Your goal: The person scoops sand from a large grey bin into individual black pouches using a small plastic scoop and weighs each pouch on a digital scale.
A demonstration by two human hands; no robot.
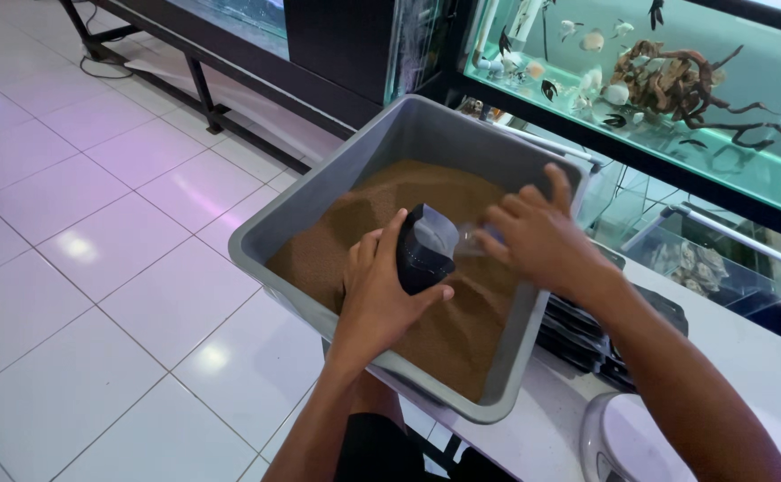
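A grey plastic tub holds a bed of fine brown granules. Over the granules my left hand grips a small black pouch with its mouth open upward. My right hand is just right of the pouch, fingers closed on a small clear scoop tipped toward the pouch's mouth. The scoop is partly hidden by my fingers.
The tub sits on a white counter beside a stack of black pouches and a white scale. An aquarium with fish and driftwood stands behind. White floor tiles lie to the left, with dark metal stands at the back.
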